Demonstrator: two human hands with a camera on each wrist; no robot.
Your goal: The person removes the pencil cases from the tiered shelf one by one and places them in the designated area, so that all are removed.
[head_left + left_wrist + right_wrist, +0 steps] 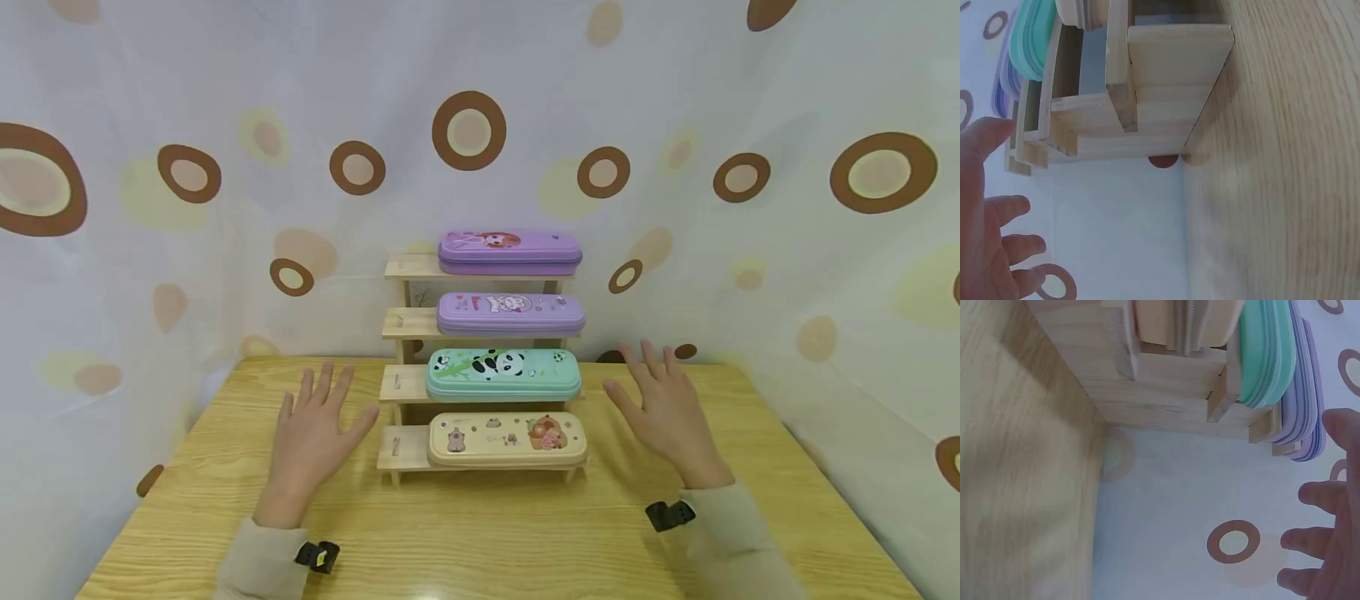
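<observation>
On rack (405, 378) | four cases (504, 377), long axes sideways (parallel) | left grip (313, 440), right grip (667, 415) wide

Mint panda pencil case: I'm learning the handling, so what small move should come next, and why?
Probably ease the right hand inward toward the mint panda pencil case: that hand is empty, and in the head view its thumb lies just short of the case's right end.
</observation>
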